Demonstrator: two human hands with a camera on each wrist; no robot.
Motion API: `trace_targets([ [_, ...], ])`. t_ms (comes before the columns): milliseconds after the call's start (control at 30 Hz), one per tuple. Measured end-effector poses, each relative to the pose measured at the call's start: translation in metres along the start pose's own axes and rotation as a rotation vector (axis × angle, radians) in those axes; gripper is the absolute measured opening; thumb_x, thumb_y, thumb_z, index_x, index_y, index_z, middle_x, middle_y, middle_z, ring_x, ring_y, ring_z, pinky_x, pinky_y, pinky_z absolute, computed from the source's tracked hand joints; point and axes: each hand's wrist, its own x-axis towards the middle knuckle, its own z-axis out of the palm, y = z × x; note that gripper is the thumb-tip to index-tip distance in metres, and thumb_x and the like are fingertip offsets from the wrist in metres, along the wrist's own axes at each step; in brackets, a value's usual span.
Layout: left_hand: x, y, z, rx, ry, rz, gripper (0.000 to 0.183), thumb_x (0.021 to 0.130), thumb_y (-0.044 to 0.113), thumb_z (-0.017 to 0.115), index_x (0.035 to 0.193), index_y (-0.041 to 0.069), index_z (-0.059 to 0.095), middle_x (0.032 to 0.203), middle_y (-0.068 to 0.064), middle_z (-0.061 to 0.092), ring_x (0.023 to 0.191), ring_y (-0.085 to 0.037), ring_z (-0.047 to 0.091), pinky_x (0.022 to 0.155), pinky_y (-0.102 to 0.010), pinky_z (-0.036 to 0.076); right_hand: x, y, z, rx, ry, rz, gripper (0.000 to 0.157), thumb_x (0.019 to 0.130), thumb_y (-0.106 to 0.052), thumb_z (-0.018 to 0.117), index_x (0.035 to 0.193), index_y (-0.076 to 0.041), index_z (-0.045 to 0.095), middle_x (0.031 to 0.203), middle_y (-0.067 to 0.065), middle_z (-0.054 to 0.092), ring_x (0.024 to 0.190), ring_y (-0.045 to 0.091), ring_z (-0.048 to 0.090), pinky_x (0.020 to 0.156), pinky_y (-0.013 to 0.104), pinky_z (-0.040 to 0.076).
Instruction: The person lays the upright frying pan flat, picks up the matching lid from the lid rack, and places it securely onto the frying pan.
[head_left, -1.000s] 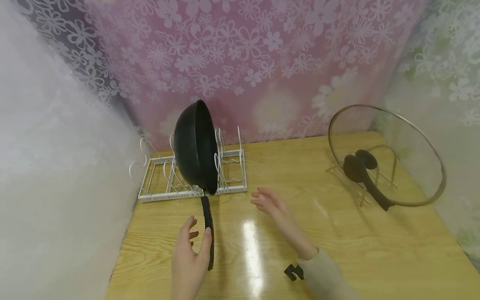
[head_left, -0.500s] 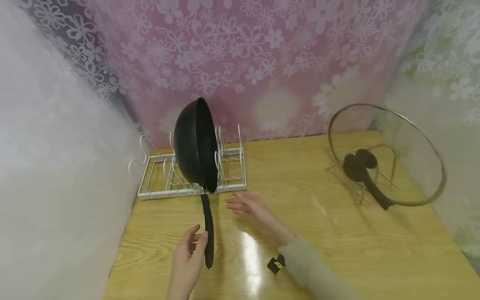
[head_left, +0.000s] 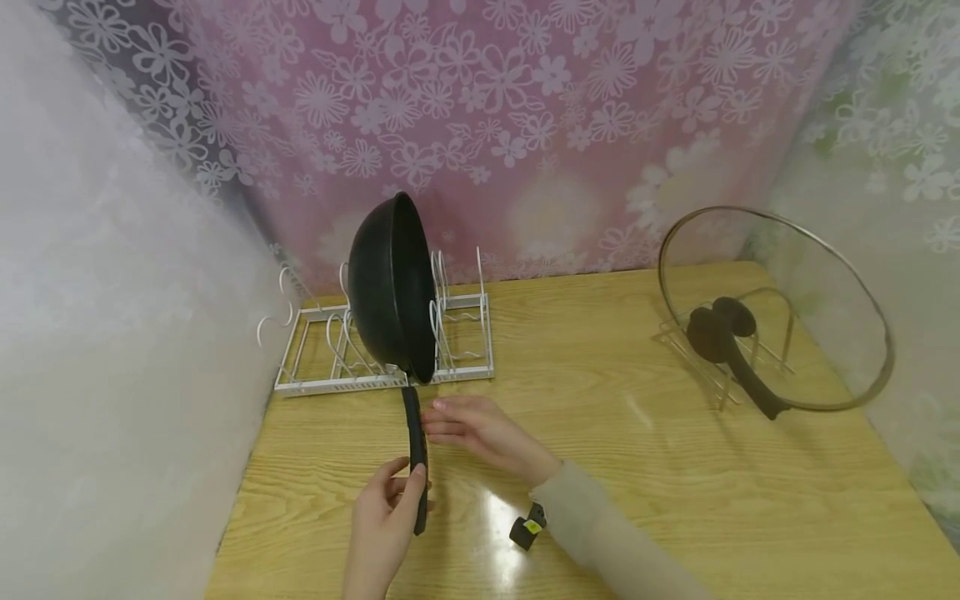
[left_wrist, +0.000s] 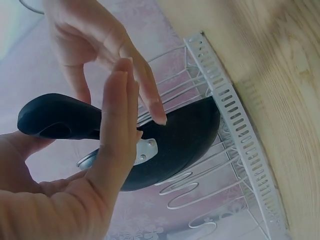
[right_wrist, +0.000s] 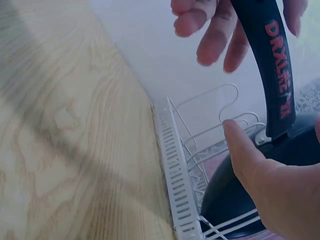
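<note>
A black wok point(head_left: 392, 292) stands on its side in a white wire rack point(head_left: 465, 375), its dark handle point(head_left: 415, 446) pointing toward me. My left hand point(head_left: 384, 512) lies around the lower handle, thumb on one side and fingers on the other. In the right wrist view, that hand's fingers point(right_wrist: 215, 45) appear slightly apart from the lettered handle point(right_wrist: 272, 65). My right hand point(head_left: 480, 433) has its fingers extended, tips beside the upper handle; whether they touch it is unclear. The left wrist view shows the right hand point(left_wrist: 100, 40) close to the wok's metal handle bracket point(left_wrist: 146, 150).
A large glass lid point(head_left: 817, 333) with a dark knob and handle leans in a small wire stand point(head_left: 723, 392) at the right. A light wooden table point(head_left: 637, 467) lies beneath, a flowered pink curtain point(head_left: 525, 150) behind. A black device point(head_left: 527, 529) sits at my right wrist.
My right hand has moved left, from well to the right of the wok to beside its handle. My left hand has come closer around the handle. The wok has stayed in the rack.
</note>
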Motion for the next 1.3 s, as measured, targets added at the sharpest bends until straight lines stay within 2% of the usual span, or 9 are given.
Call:
trace_targets([
  [100,0.001,0.000,0.000,-0.066,-0.027,-0.016,0.054,0.101,0.030,0.060,0.131,-0.013,0.050,0.091,-0.013,0.072,0.069,-0.022,0.072,0.063,-0.030,0.060,0.004,0.003,0.005,0.025,-0.024,0.038,0.034,0.104,-0.007,0.049,0.128,0.018,0.050,0.114,0.020,0.068,0.104,0.026,0.067,0.103,0.048,0.046],
  [200,0.003,0.000,-0.002,-0.131,-0.058,-0.047,0.050,0.101,0.028,0.059,0.129,-0.014,0.053,0.091,-0.013,0.073,0.071,-0.022,0.072,0.064,-0.032,0.060,0.006,0.006,0.010,0.047,-0.049,0.057,0.029,0.103,-0.006,0.051,0.123,0.014,0.058,0.112,0.021,0.069,0.104,0.028,0.069,0.099,0.045,0.050],
  [333,0.005,-0.002,-0.003,-0.208,-0.078,-0.057,0.043,0.101,0.022,0.060,0.123,-0.014,0.057,0.091,-0.014,0.073,0.073,-0.026,0.073,0.066,-0.033,0.061,0.007,0.007,0.014,0.040,-0.069,0.055,0.028,0.101,-0.007,0.056,0.121,0.012,0.061,0.114,0.026,0.068,0.107,0.032,0.068,0.094,0.043,0.054],
  [500,0.005,-0.002,-0.003,-0.273,-0.051,-0.043,0.036,0.097,0.018,0.066,0.116,-0.013,0.061,0.090,-0.017,0.073,0.074,-0.032,0.073,0.066,-0.037,0.061,0.008,0.007,0.017,0.030,-0.050,0.067,0.028,0.100,-0.007,0.059,0.119,0.012,0.062,0.109,0.022,0.071,0.101,0.028,0.070,0.089,0.040,0.056],
  [633,0.004,-0.001,-0.005,-0.318,-0.059,-0.043,0.036,0.093,0.013,0.070,0.116,-0.013,0.061,0.092,-0.019,0.073,0.077,-0.034,0.073,0.069,-0.040,0.061,0.009,0.006,0.017,0.051,-0.046,0.080,0.029,0.100,-0.008,0.058,0.120,0.013,0.061,0.108,0.021,0.071,0.100,0.027,0.071,0.090,0.040,0.056],
  [867,0.004,0.001,-0.008,-0.308,-0.097,-0.071,0.045,0.086,0.010,0.078,0.119,-0.014,0.060,0.089,-0.019,0.073,0.077,-0.032,0.073,0.069,-0.035,0.061,0.015,0.007,0.017,0.068,-0.095,0.088,0.032,0.100,-0.010,0.058,0.124,0.012,0.058,0.110,0.018,0.070,0.099,0.025,0.071,0.091,0.039,0.056],
  [1133,0.006,0.002,-0.012,-0.311,-0.190,-0.095,0.038,0.092,0.006,0.070,0.120,-0.015,0.057,0.092,-0.018,0.072,0.076,-0.028,0.073,0.072,-0.037,0.061,0.023,0.010,0.021,0.111,-0.077,0.101,0.031,0.103,-0.010,0.054,0.128,0.008,0.058,0.099,0.013,0.073,0.087,0.022,0.073,0.083,0.037,0.059],
  [1300,0.008,0.002,-0.010,-0.322,-0.198,-0.099,0.037,0.093,0.007,0.069,0.120,-0.015,0.056,0.092,-0.016,0.072,0.075,-0.026,0.072,0.072,-0.036,0.061,0.030,0.008,0.020,0.126,-0.061,0.098,0.029,0.102,-0.013,0.055,0.123,0.007,0.061,0.097,0.013,0.072,0.086,0.021,0.073,0.085,0.040,0.058],
])
